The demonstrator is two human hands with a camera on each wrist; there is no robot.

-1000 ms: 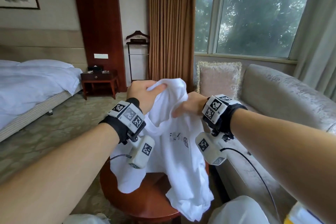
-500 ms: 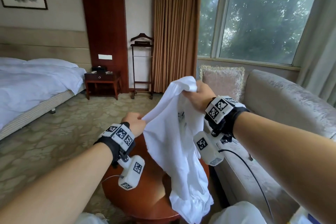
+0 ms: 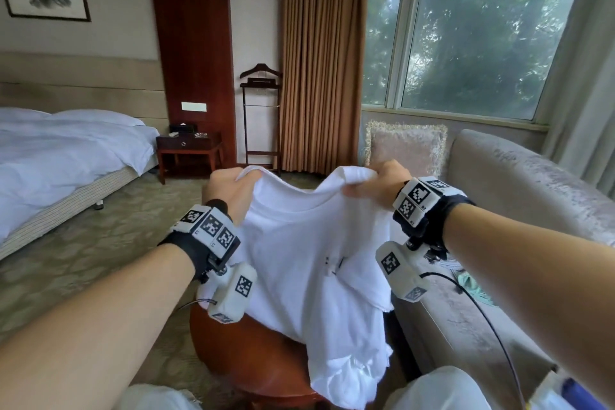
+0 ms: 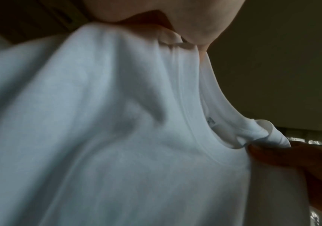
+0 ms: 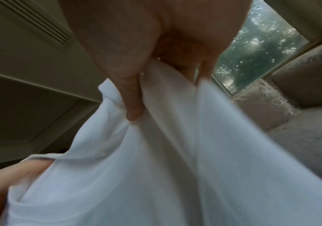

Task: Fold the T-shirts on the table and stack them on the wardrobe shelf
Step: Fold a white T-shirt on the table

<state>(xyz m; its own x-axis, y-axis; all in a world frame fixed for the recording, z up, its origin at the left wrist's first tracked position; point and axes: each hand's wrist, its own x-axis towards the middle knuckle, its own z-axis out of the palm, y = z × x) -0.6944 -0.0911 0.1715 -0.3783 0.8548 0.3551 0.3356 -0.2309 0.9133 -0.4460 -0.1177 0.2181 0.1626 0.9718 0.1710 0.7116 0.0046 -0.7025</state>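
A white T-shirt [image 3: 309, 263] hangs spread between my two hands above the round wooden table [image 3: 253, 363]. My left hand [image 3: 229, 190] grips its left shoulder beside the collar, and my right hand [image 3: 376, 181] pinches the right shoulder. The neckline sags between them. The hem drapes over the table's right edge. In the left wrist view the T-shirt [image 4: 117, 137] fills the picture, with its collar seam and label showing and the right hand [image 4: 291, 159] at the far end. In the right wrist view my thumb [image 5: 131, 97] presses a fold of the cloth [image 5: 175, 168].
A grey sofa [image 3: 519, 196] with a fringed cushion [image 3: 404, 146] runs along the right. A bed [image 3: 60, 156] lies at the left, with a nightstand [image 3: 188, 146] and a valet stand [image 3: 261, 116] behind. My knees [image 3: 436, 389] frame the table's near edge.
The left hand rose from beside the table and took the shirt's left shoulder. The shirt, which hung bunched from the right hand, is now spread wide between both hands.
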